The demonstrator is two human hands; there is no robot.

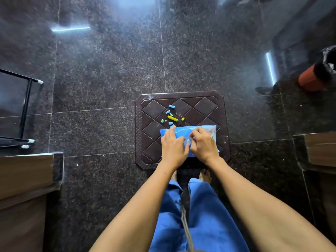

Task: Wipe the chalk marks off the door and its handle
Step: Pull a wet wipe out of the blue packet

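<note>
A blue wipes packet [183,131] lies on a dark brown plastic stool [209,110] in front of me. My left hand [172,148] rests flat on the packet's left side with fingers spread. My right hand [203,144] pinches something pale at the packet's middle, fingers curled; whether it is the flap or a wipe I cannot tell. Several short chalk pieces [171,116], blue, green and yellow, lie scattered on the stool beyond the packet. No door or handle is in view.
Dark speckled granite floor [109,70] all around. A black metal frame [25,106] stands at the left. Wooden ledges sit at the lower left [27,175] and right [320,150]. A red bin with a black bag [316,77] stands at the far right. My blue trousers are below.
</note>
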